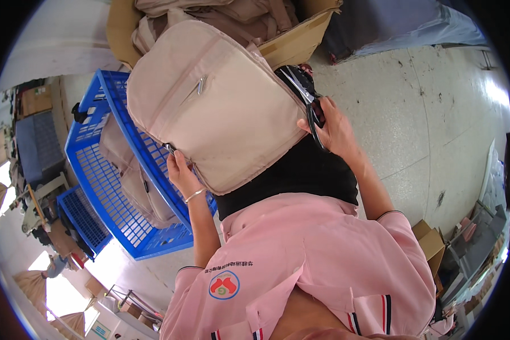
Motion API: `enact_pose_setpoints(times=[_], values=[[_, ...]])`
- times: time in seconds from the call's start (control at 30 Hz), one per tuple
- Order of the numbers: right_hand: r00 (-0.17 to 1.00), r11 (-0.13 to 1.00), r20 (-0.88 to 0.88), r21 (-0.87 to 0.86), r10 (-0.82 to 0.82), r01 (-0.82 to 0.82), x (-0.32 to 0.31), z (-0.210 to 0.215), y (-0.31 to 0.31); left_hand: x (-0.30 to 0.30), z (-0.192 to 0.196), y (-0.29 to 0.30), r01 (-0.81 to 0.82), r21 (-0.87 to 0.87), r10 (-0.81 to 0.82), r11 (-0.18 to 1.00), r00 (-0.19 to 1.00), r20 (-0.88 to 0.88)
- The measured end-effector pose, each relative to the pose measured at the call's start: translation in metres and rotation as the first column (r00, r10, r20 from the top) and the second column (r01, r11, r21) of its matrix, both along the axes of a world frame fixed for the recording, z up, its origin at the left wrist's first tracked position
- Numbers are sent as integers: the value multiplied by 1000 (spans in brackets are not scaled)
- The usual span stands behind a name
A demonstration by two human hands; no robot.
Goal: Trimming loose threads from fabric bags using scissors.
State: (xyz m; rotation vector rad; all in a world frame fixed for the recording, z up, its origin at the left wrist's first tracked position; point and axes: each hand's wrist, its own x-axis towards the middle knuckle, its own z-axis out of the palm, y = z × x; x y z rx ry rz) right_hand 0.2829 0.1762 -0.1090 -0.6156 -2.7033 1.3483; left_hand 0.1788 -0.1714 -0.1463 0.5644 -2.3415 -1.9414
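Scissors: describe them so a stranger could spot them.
Find the large beige bag near the middle, then its right edge. There the person's right hand holds the scissors, blades pointing away from the body. Long silver blades set them apart from the bag and black cloth alongside.

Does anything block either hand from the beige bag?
Only the scissors, held in the right hand at the right edge of the bag; its thumb reaches past them. Nothing visible blocks the left hand, gripping the bag.
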Motion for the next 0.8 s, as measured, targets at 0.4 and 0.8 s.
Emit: enact_pose_setpoints(times=[0.4,0.8], values=[[977,977,92,78,190,-197,-47,27,10,-10,-18,-9,-13,62,9,998,997,77],[975,972,61,93,212,-217,-53,28,1,-13,-15,-5,-32,147,16,989,994,105]])
